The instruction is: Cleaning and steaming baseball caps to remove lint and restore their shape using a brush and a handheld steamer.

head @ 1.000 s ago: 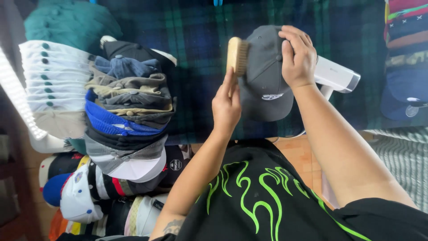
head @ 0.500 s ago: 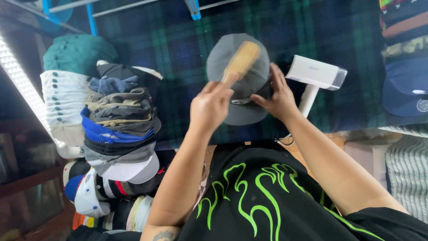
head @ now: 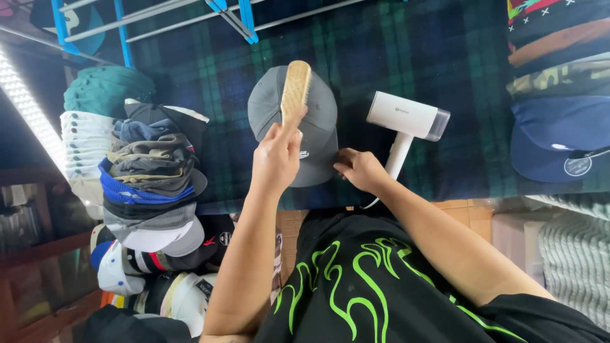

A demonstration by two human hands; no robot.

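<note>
Fingers (head: 284, 135) of the left hand (head: 277, 159) wrapped tight round the handle of a wooden brush (head: 295, 89), its bristled head laid along the crown of a grey cap (head: 297, 130); fingers (head: 343, 160) of the right hand (head: 361, 170) pressed flat and together on the cap's brim edge, gripping nothing, only pinning it. Cap: lies crown-up at the middle of the near edge of the bench (head: 470, 70), which is spread with a dark green-and-blue plaid cloth. Step in hand, by judgement: brushing the crown; the next stroke calls for the brim held steady and the brush drawn evenly over the panels. Item beside: white handheld dryer-shaped appliance (head: 406, 124), just right of the cap, its handle near the right wrist, likely to be knocked by a wide sweep. Left edge: tall stack of folded caps (head: 149, 171) in blue, grey, white and teal. Right edge: further caps (head: 559, 136), navy and camouflage. Far edge: blue-jointed metal rack (head: 235, 16). Foreground: black shirt with green flame print (head: 356, 286)
</note>
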